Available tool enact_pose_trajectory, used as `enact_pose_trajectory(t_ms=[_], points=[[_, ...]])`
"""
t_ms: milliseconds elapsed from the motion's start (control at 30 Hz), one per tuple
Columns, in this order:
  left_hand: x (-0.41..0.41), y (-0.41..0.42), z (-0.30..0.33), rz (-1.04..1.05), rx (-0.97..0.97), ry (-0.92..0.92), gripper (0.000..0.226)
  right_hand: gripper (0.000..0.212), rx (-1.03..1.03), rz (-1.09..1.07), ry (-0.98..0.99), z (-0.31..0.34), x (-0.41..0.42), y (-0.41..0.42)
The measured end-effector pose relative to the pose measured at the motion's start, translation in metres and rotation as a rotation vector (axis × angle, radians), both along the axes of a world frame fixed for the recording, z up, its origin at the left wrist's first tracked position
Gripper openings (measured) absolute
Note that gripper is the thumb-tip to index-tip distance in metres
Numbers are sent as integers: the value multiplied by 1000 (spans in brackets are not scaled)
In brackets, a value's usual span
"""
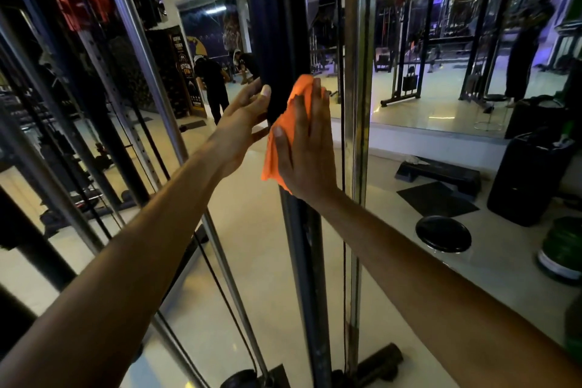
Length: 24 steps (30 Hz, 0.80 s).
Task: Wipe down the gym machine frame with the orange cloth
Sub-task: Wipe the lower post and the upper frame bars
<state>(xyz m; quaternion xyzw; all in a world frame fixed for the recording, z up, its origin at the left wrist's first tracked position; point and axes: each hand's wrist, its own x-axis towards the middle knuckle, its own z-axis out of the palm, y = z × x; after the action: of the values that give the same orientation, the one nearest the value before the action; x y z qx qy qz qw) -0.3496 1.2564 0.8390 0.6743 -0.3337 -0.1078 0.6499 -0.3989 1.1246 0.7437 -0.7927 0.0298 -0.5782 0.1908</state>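
Note:
A black upright post of the gym machine frame (pixel 277 25) runs from top to floor in the middle of the view. My right hand (pixel 307 148) lies flat with straight fingers on the orange cloth (pixel 283 129) and presses it against the right side of the post. My left hand (pixel 244 118) rests on the post's left side at the same height, thumb up against it and fingers reaching behind. The part of the post under the cloth is hidden.
Chrome guide rods (pixel 359 72) stand right of the post and slant at the left (pixel 141 50), with thin black cables beside them. A round black stool (pixel 442 233), a step platform (pixel 441 172) and a black speaker (pixel 529 176) stand at right. Two people bend over in the background.

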Motion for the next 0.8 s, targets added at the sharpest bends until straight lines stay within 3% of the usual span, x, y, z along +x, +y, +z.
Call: enact_pose_trajectory(t_ms=[133, 300, 500, 600, 800], points=[[1, 5, -13, -27, 37, 8, 42, 74, -101, -68, 41, -46, -6, 0], [-5, 11, -32, -60, 46, -21, 57, 77, -64, -53, 141, -137, -23, 1], [-3, 13, -52, -59, 80, 33, 43, 76, 93, 37, 80, -55, -16, 10], [-2, 14, -57, -72, 89, 51, 32, 75, 76, -1, 67, -53, -14, 12], [0, 16, -85, -115, 72, 52, 40, 78, -1, -73, 255, -179, -38, 17]])
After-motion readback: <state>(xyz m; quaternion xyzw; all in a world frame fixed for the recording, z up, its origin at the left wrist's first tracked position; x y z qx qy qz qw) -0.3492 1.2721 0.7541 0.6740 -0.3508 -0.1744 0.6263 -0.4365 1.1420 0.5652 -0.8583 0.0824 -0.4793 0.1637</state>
